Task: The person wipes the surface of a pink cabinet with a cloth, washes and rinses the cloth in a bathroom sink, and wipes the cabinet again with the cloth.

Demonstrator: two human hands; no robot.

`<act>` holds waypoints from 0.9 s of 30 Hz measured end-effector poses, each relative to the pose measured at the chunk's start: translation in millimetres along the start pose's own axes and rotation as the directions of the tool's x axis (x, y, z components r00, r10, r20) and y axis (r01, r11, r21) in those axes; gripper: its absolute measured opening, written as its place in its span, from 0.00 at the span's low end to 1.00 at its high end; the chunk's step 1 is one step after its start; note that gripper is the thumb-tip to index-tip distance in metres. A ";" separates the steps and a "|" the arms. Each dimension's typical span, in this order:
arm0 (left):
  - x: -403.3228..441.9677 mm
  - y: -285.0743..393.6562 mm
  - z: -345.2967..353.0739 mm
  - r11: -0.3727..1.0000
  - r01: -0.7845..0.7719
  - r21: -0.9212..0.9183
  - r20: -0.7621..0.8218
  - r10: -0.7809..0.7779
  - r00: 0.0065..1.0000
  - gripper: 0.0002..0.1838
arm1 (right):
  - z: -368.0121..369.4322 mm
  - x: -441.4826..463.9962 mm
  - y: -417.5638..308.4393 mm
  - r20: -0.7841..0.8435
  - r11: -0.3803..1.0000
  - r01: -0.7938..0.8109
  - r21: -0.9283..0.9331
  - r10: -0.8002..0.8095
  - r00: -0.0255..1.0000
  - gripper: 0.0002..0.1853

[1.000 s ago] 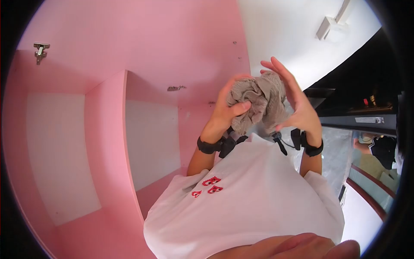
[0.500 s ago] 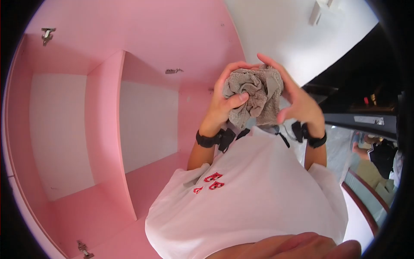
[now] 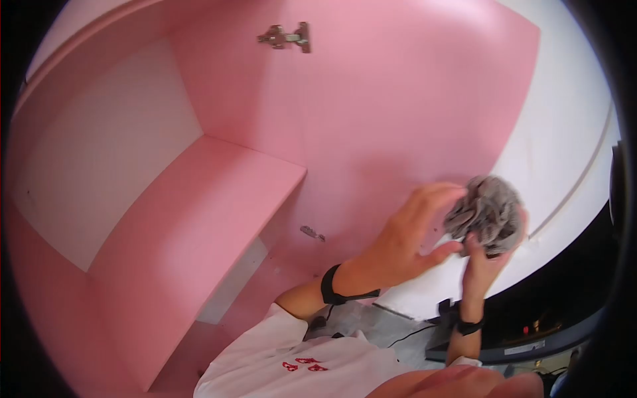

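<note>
A crumpled grey-brown cloth (image 3: 490,215) is bunched into a ball at the right of the view. My right hand (image 3: 484,268) grips it from below and from its right side, with the thumb in front. Just left of the cloth is my left hand (image 3: 401,242), fingers and thumb spread apart. Its fingertips are close to the cloth's left edge; whether they touch it I cannot tell. Both wrists wear black bands.
A pink cabinet with a divider panel (image 3: 206,199) fills the left and middle. A metal hinge (image 3: 286,38) sits on its upper panel. White surface (image 3: 557,152) stands at right, with a black glossy unit (image 3: 564,298) at lower right.
The view has swung, so the cabinet fills more of it and the hands appear lower and farther right. My left hand has come off the cloth; my right hand now grips it.
</note>
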State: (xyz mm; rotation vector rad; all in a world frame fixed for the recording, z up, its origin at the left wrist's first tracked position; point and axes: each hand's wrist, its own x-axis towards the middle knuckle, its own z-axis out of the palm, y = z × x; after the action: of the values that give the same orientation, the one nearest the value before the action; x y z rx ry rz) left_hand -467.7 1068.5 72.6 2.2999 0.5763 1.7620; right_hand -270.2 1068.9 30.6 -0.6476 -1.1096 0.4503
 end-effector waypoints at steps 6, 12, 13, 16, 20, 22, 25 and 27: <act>40.5 29.3 -38.6 0.992 -0.130 0.009 0.034 0.129 0.991 0.50 | 70.4 93.0 -66.1 0.344 0.575 0.689 -0.440 -0.602 0.721 0.42; 65.2 -26.6 -84.6 0.967 -0.206 0.148 -0.017 0.211 0.977 0.51 | 172.7 127.2 -35.7 0.561 0.393 0.835 -0.384 -0.620 0.549 0.32; 66.6 -36.2 -91.4 0.945 -0.201 0.259 -0.004 0.210 0.978 0.51 | 188.0 131.2 -27.0 0.571 0.324 0.882 -0.343 -0.673 0.469 0.31; 62.2 -44.8 -107.2 0.951 -0.156 0.268 -0.073 0.181 0.981 0.49 | 217.3 130.6 -28.7 0.583 0.267 0.914 -0.304 -0.707 0.400 0.29; 54.4 -43.1 -123.0 0.943 -0.077 0.323 -0.230 0.157 0.961 0.45 | 255.5 122.2 -32.2 0.618 0.283 0.940 -0.190 -0.710 0.339 0.29; 50.0 -47.5 -132.6 0.927 -0.048 0.371 -0.312 0.174 0.934 0.45 | 280.4 120.7 -26.7 0.653 0.274 0.951 -0.145 -0.696 0.300 0.29; 36.5 -59.1 -146.4 0.928 0.119 0.353 -0.446 0.055 0.893 0.43 | 314.2 107.7 -20.9 0.701 0.247 0.968 -0.053 -0.681 0.212 0.27; 34.1 -63.9 -151.8 0.966 0.105 0.238 -0.481 0.023 0.876 0.43 | 324.6 104.5 -21.3 0.714 0.233 0.972 -0.012 -0.679 0.172 0.26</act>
State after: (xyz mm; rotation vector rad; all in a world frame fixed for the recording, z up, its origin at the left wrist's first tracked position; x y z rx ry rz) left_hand -617.5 1127.5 120.8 1.9584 0.9812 2.3788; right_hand -528.7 1201.0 211.0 -0.1297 -2.0401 -0.8060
